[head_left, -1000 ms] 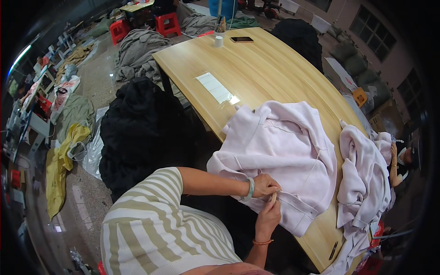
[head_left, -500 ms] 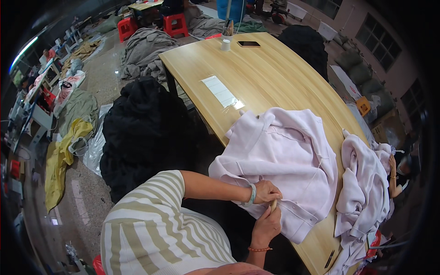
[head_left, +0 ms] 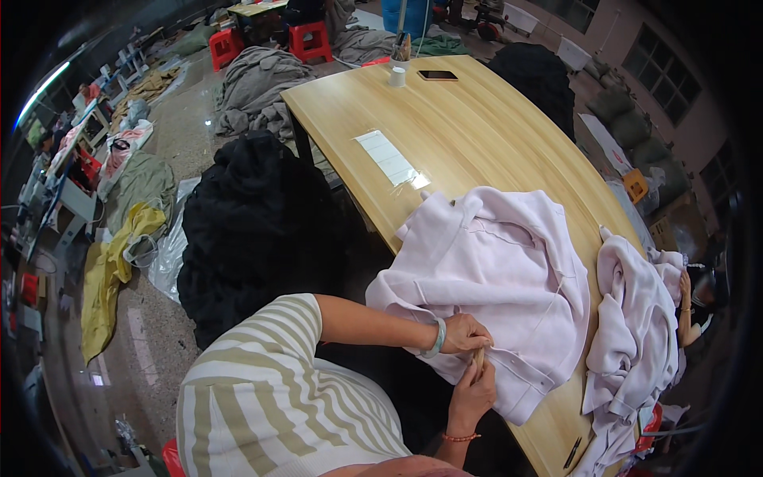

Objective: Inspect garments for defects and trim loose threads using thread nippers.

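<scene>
A pale pink garment [head_left: 509, 270], seemingly a sweatshirt, lies spread over the near edge of the wooden table [head_left: 477, 111]. My left hand [head_left: 467, 332] is closed in a pinch at its lower edge, a pale bangle on the wrist. Just below, my right hand [head_left: 474, 389] is closed with its fingertips around a small tan piece [head_left: 479, 359], whose kind I cannot make out. The two hands almost meet there. Part of the garment's lower edge is hidden behind my hands.
More pale pink garments [head_left: 632, 318] are heaped at the table's right edge, beside another person's arm [head_left: 685, 306]. A black pen [head_left: 572, 451] lies near the front. Farther back are a phone [head_left: 438, 75], a white cup [head_left: 397, 77] and a taped paper [head_left: 389, 159]. Black fabric [head_left: 246, 230] is piled at left.
My right hand has shifted slightly right and its fingers have changed position around the tan piece. My left hand keeps its pinch. The whole view has moved a little.
</scene>
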`<state>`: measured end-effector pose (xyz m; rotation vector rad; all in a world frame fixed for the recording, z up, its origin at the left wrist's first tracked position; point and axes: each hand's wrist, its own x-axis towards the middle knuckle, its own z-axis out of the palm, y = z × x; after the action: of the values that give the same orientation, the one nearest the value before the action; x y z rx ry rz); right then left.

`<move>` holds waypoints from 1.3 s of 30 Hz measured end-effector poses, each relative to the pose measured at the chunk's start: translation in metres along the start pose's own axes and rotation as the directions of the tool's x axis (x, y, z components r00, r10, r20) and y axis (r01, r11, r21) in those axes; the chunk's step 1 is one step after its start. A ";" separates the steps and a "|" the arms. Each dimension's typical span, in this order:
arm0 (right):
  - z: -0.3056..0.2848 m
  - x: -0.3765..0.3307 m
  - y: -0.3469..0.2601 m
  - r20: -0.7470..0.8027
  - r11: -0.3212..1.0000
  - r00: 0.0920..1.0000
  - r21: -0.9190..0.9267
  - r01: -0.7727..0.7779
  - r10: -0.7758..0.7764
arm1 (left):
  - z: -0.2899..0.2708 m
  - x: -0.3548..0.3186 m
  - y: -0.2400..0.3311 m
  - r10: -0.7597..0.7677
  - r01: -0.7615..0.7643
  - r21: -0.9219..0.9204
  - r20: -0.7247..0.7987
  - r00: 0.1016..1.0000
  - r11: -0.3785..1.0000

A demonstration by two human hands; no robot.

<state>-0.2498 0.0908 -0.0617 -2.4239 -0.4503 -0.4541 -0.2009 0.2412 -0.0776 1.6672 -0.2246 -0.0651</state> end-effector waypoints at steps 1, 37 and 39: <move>0.000 -0.001 -0.003 0.003 1.000 1.000 -0.005 -0.008 0.008 | 0.001 0.000 0.000 0.006 -0.006 0.024 0.008 1.000 1.000; -0.026 0.044 0.006 -0.104 0.999 0.994 -0.010 -0.039 0.038 | -0.133 -0.038 0.020 -0.367 0.318 0.205 0.286 0.885 0.926; -0.033 0.029 -0.021 -0.087 0.999 0.996 -0.016 0.033 -0.035 | -0.131 -0.037 0.020 -0.354 0.314 0.178 0.287 0.890 0.933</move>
<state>-0.2400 0.0915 -0.0146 -2.4029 -0.4522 -0.5777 -0.2162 0.3739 -0.0463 1.8037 -0.1802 -0.5935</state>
